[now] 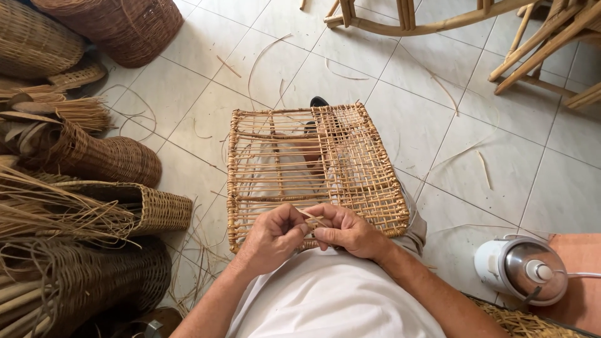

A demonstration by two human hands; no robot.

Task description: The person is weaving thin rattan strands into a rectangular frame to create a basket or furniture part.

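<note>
From the head camera I see a woven frame lying on the lap, above the tiled floor. My left hand and right hand meet at its near edge, both grips pinched on a thin strip. Baskets sit at the left, a kettle at the right.

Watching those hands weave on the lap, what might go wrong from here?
The thin cane strip pinched between the left hand and right hand looks brittle; a sharp bend might snap it. The half-woven panel rests loosely on the knees and could slide off. Loose strands on the tiled floor may trip someone.
</note>
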